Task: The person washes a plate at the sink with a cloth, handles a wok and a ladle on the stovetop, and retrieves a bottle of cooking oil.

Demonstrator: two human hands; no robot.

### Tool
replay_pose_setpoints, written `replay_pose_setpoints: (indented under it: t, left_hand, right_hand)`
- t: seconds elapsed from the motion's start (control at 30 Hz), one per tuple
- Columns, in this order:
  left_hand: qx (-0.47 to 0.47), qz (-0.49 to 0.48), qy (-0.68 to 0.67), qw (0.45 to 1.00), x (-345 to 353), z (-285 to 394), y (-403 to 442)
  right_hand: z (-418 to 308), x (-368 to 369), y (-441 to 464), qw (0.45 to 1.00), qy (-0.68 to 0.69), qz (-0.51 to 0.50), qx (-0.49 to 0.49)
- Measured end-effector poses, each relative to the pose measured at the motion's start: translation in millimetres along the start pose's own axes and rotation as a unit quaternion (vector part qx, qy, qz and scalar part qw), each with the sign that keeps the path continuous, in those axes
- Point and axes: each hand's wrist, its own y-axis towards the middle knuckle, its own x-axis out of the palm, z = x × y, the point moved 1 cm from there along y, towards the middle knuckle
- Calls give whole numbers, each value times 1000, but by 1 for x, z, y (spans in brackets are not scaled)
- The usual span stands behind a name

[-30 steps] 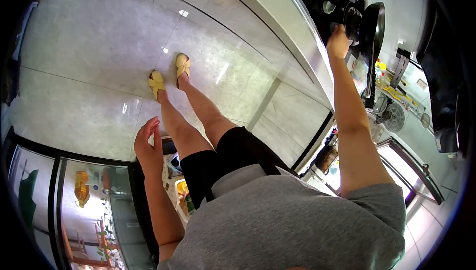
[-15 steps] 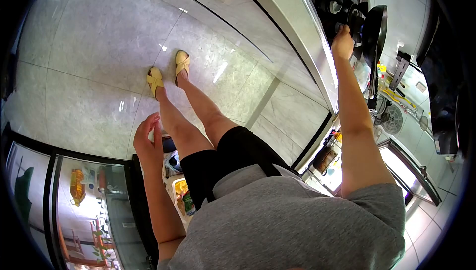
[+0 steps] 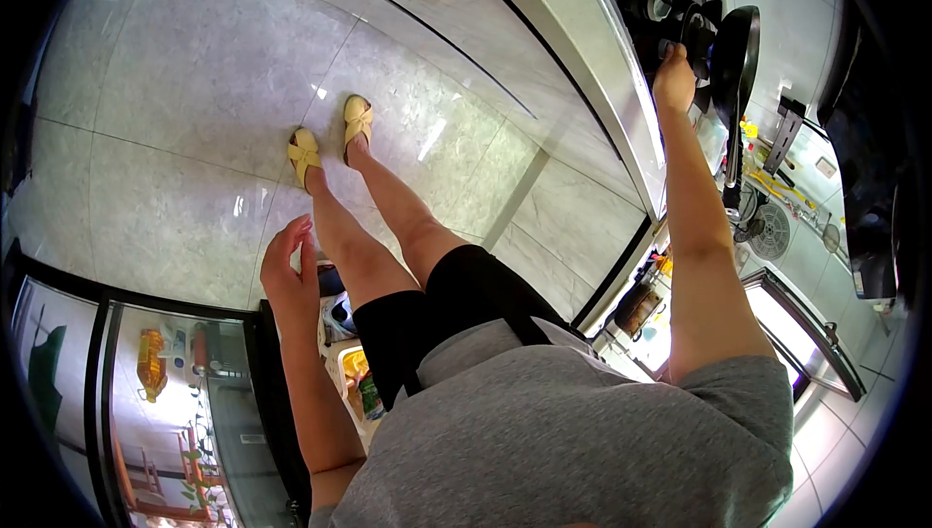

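Note:
My right hand [image 3: 675,80] reaches to the front part of a black stove [image 3: 649,28] at the upper right. Its fingers are closed around a small greyish part there, too hidden to name. Just beyond the hand a black pan [image 3: 735,57] stands tilted beside a burner, its long handle pointing toward me. My left hand [image 3: 289,261] hangs at my side over the floor, loosely curled, with a gap between thumb and fingers and nothing held.
A pale cabinet front [image 3: 437,18] runs below the stove. Utensils [image 3: 782,188] hang on the tiled wall at the right. A glass door [image 3: 184,382] is at the lower left, and a white bin [image 3: 349,382] holding colourful packages stands beside my leg.
The view has shifted slightly, so the stove and pan appear a little farther right. My right hand stays at the stove's front, and my left hand keeps its loose curl.

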Motion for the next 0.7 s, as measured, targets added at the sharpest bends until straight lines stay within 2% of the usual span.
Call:
replay_pose_setpoints:
  t: [0.2, 0.7]
  left_hand:
    - [16, 2, 11, 1000, 1, 0, 2]
    - [10, 18, 0, 1000, -5, 8, 2]
  right_hand:
    - [2, 1, 0, 1000, 5, 21, -18]
    - [1, -5, 0, 1000, -7, -16, 0]
